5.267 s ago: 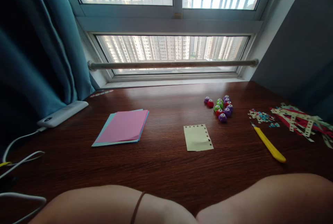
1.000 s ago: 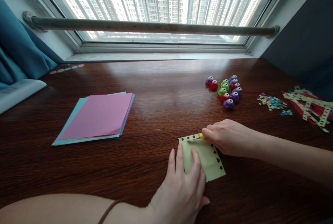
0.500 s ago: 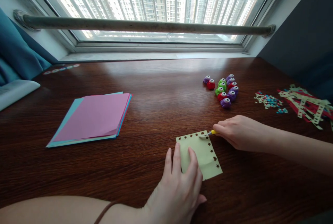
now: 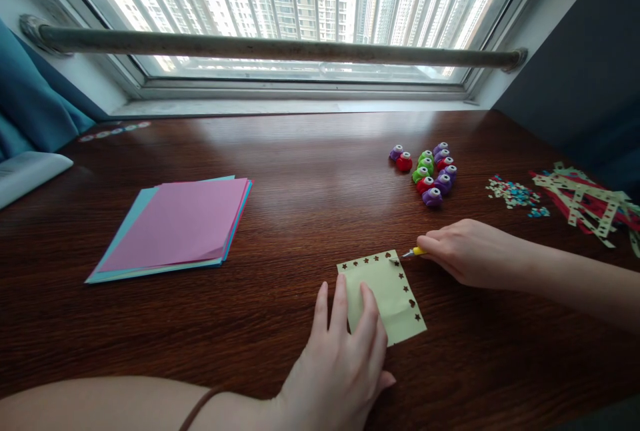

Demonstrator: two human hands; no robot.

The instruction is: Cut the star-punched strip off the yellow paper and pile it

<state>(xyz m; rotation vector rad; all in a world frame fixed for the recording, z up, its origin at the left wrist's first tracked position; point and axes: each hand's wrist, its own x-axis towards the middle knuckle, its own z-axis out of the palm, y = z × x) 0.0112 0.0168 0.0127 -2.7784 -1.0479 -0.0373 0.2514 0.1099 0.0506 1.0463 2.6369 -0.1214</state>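
A small pale yellow paper [image 4: 387, 287] with punched stars and hearts along its top and right edges lies on the dark wooden table [image 4: 310, 171]. My left hand [image 4: 340, 357] lies flat on the paper's lower left part, fingers stretched out. My right hand [image 4: 465, 251] is closed round a yellow craft knife [image 4: 414, 252]. Its blade tip sits at the paper's top right corner.
A stack of pink and blue paper sheets [image 4: 175, 227] lies to the left. Several small coloured punches [image 4: 427, 171] cluster behind the right hand. Confetti bits [image 4: 517, 194] and punched paper strips [image 4: 585, 204] lie far right. A white device [image 4: 25, 174] sits at the left edge.
My right hand has drawn the knife rightward along the paper's top edge, from near its middle to the top right corner. The left hand stays pressed on the paper.
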